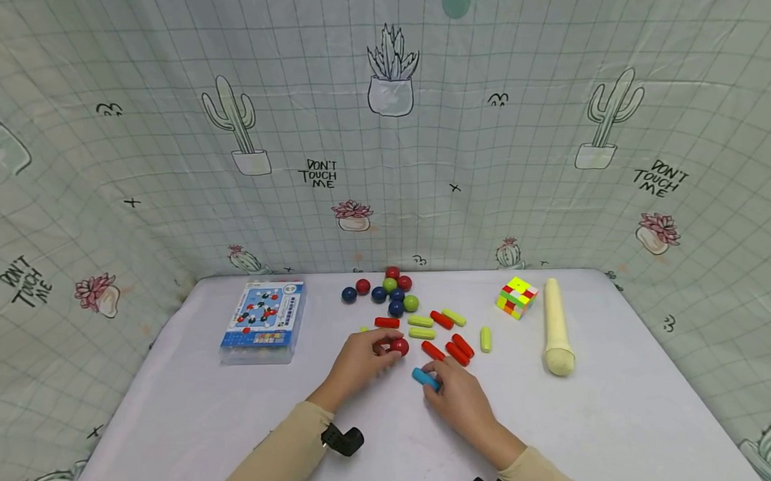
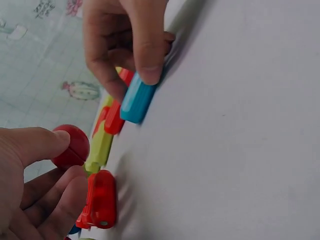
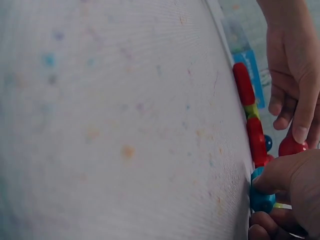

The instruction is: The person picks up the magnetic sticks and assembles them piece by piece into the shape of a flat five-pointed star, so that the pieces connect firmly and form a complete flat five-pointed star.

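Observation:
My left hand [image 1: 363, 360] pinches a red ball [image 1: 399, 347] between thumb and fingers, just left of the table's middle. A dark seam runs across the ball [image 2: 71, 146] in the left wrist view. To its right, my right hand [image 1: 458, 395] holds a blue stick [image 1: 425, 379] by one end, thumb on the near side. In the left wrist view the blue stick [image 2: 137, 100] shows flat ridged sides and its free end points toward the left hand. Red sticks [image 1: 458, 353] lie right beyond the right hand, and another red stick [image 1: 387, 322] lies behind the left hand.
Behind the hands lie several yellow-green sticks [image 1: 422, 333] and a cluster of dark blue, red and green balls [image 1: 396, 295]. A boxed model set [image 1: 263, 322] stands at the left. A puzzle cube [image 1: 516, 297] and a pale yellow microphone-shaped object [image 1: 558, 326] are at the right.

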`<action>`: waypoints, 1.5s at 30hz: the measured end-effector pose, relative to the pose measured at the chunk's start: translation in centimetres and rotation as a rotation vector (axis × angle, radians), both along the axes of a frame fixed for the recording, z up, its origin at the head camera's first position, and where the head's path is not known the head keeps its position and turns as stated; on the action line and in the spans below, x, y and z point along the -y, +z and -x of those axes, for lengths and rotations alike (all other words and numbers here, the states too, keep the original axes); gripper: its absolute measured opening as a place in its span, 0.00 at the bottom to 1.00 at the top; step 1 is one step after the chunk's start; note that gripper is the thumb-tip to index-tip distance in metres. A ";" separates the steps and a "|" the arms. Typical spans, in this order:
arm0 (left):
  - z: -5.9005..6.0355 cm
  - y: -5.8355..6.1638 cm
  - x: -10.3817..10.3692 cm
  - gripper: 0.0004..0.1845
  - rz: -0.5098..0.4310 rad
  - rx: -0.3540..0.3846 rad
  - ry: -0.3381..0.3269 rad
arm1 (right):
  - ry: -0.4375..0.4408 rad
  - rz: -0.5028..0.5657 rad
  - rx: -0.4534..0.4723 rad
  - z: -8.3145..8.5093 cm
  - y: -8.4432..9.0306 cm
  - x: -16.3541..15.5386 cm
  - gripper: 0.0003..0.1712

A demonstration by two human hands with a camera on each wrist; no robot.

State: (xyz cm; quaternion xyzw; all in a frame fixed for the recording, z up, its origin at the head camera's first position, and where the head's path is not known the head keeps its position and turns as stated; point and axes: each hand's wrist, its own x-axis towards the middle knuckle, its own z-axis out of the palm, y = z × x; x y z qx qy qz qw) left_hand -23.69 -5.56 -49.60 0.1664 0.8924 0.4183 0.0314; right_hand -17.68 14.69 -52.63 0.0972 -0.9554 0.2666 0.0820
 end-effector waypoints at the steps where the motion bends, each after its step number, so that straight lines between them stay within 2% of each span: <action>1: -0.2 -0.1 0.0 0.19 0.005 0.004 -0.007 | 0.001 -0.001 0.001 0.0 0.0 -0.1 0.13; 11: -1.3 -1.0 -0.4 0.19 0.051 0.026 -0.046 | 0.008 0.009 0.028 -0.4 0.0 -0.5 0.13; 16: -1.5 -1.3 -0.6 0.18 0.065 0.006 -0.042 | 0.000 0.027 0.046 -0.3 0.0 -0.7 0.14; 20: -1.6 -1.5 -0.6 0.18 0.066 -0.004 -0.036 | -0.004 0.047 0.048 -0.3 -0.1 -0.8 0.14; 26: -1.5 -1.9 -0.8 0.16 0.055 -0.024 -0.068 | 0.009 0.069 0.039 -0.3 -0.2 -0.9 0.15; 35: -1.6 -2.1 -0.8 0.17 0.066 -0.052 -0.065 | 0.012 0.075 0.032 -0.2 -0.1 -0.7 0.15; 45: -1.8 -2.0 -1.0 0.19 0.052 -0.032 -0.051 | 0.020 0.057 0.033 0.0 0.2 -0.4 0.14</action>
